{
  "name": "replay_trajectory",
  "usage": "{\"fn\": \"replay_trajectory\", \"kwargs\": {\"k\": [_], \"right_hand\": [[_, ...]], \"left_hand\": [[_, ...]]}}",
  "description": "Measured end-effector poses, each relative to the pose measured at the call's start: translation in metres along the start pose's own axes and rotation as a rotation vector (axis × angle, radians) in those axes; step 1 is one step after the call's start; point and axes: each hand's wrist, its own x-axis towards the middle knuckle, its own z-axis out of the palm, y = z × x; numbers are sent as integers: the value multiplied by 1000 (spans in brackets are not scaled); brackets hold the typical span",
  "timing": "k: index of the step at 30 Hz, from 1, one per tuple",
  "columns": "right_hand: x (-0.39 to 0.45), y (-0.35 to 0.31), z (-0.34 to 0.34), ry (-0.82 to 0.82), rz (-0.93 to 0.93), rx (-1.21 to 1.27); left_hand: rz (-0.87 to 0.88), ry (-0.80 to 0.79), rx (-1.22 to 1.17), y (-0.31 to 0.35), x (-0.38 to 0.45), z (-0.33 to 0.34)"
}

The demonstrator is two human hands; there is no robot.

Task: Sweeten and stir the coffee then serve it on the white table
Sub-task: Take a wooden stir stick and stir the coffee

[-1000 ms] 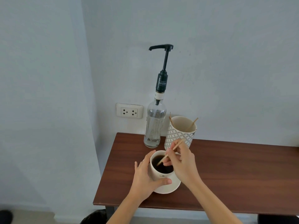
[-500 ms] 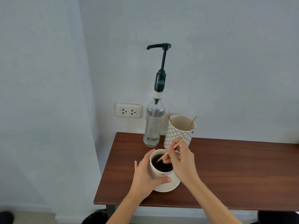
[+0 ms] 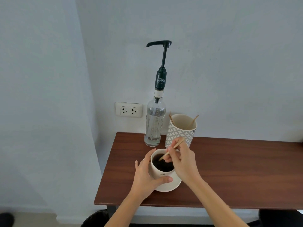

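Left hand (image 3: 144, 176): wrapped around the coffee cup (image 3: 164, 175).
Right hand (image 3: 185, 163): fingers pinched a wooden stirrer (image 3: 172, 149), tip in the coffee.

Black coffee (image 3: 163, 164) is sitting in a cream cup (image 3: 164, 175); the table (image 3: 237, 169) is showing reddish-brown wood, the holder (image 3: 179, 135) is wearing grey-and-white lattice, the pump (image 3: 161, 66) is looking dark green.

We have a single wide-angle view from the person's head, looking forward and steeply down, close over the left end of the brown desk (image 3: 229, 169). We face the pale wall (image 3: 213, 54) behind it; both forearms enter from the bottom edge. The wall corner and a strip of floor (image 3: 32, 218) fall at our left margin.
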Motion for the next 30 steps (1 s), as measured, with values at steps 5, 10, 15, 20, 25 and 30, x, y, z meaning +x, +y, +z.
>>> {"fn": "replay_trajectory", "kwargs": {"k": [5,10,15,20,25,30], "right_hand": [[5,8,-17,36,-160,-285],[-5,1,-9,-56,-4,-74],[3,-1,-1,0,-48,-46],[5,7,-20,9,-110,-288],[-5,-1,-7,-49,42,-27],[6,1,-3,-3,-53,-102]], "left_hand": [[-11,3,24,-1,1,1],[-9,-3,10,-2,1,0],[-6,1,9,-1,0,1],[-9,5,14,1,1,1],[-11,-5,6,-1,1,0],[-12,-3,16,-2,1,1]]}}
